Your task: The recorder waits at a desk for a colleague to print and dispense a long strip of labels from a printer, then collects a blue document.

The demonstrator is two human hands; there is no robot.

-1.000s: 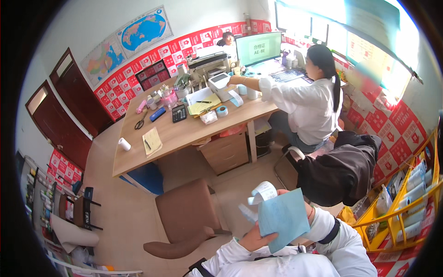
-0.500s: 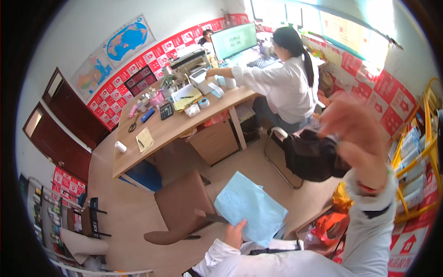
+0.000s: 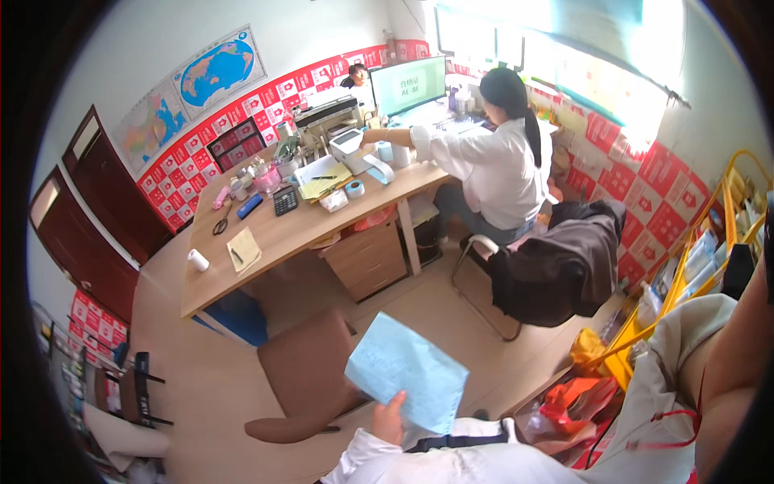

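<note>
My left hand (image 3: 389, 421) is closed on a light blue sheet of paper (image 3: 407, 367) with faint writing, thumb lying over its lower edge. The paper is held in front of my body, beside a brown chair (image 3: 302, 363). At the right edge, my right arm (image 3: 730, 387) is raised close, in a white sleeve with a red string near bare skin. Its hand and fingers are outside the picture.
A wooden desk (image 3: 310, 230) holds a calculator (image 3: 285, 200), a label printer (image 3: 348, 149) and a monitor (image 3: 409, 85). A co-worker (image 3: 508, 157) sits there, reaching toward the printer. A dark jacket (image 3: 556, 262) hangs on a chair. Bags (image 3: 568, 407) and a yellow rack (image 3: 685, 294) stand right.
My right hand has moved from above the jacket-covered chair out past the right edge. My left hand still holds the blue paper, now slightly farther left as the view has shifted.
</note>
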